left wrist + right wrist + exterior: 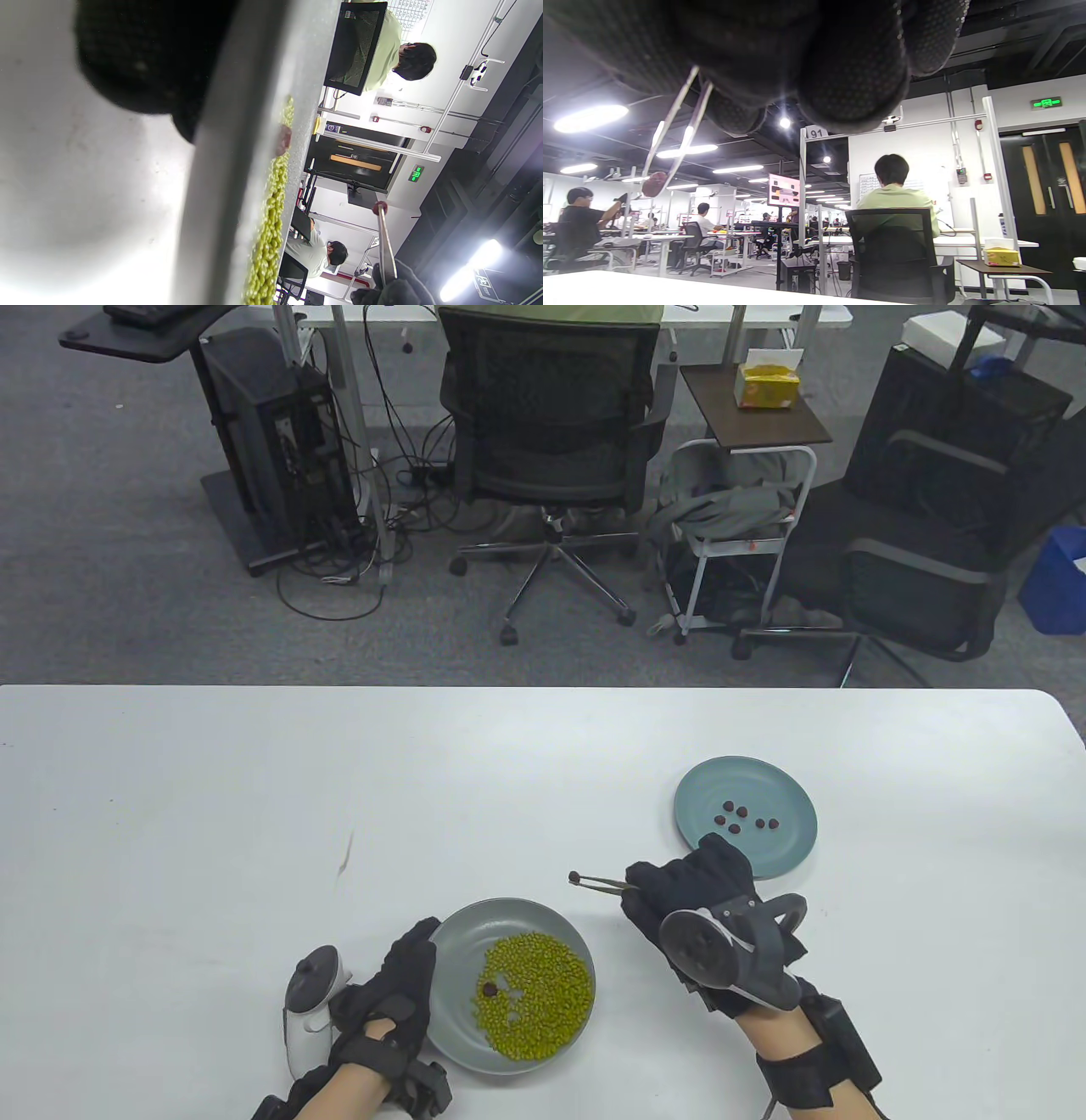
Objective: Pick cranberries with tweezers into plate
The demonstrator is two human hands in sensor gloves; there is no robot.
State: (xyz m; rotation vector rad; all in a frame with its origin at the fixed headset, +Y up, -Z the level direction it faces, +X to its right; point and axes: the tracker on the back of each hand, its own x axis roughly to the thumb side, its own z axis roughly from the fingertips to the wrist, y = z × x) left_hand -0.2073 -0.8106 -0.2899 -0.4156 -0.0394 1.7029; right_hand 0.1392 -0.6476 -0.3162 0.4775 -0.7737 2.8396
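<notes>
**Cranberry in tweezers, held above table between the two plates**

Right hand [691, 891], lower right of centre in the table view, pinches the tweezers [604, 885]; tips point left and are closed on one cranberry [574, 877]. That berry sits just left of the hand, above the bare white table [254, 780], up and right of the grey plate [458, 1035] and well left of the blue plate [789, 848].

Right wrist view: the two tweezer arms [678, 123] run down-left from under the gloved fingers [857, 76] and meet on the berry [654, 184].

Left hand [394, 993], bottom left of centre, rests fingers on the grey plate's left rim; grip not resolvable. The grey plate holds green beans [539, 993] with one cranberry [489, 989] at the pile's left edge.

Blue plate, right of centre, holds six cranberries [742, 813] in a loose cluster, just above the right hand.
</notes>
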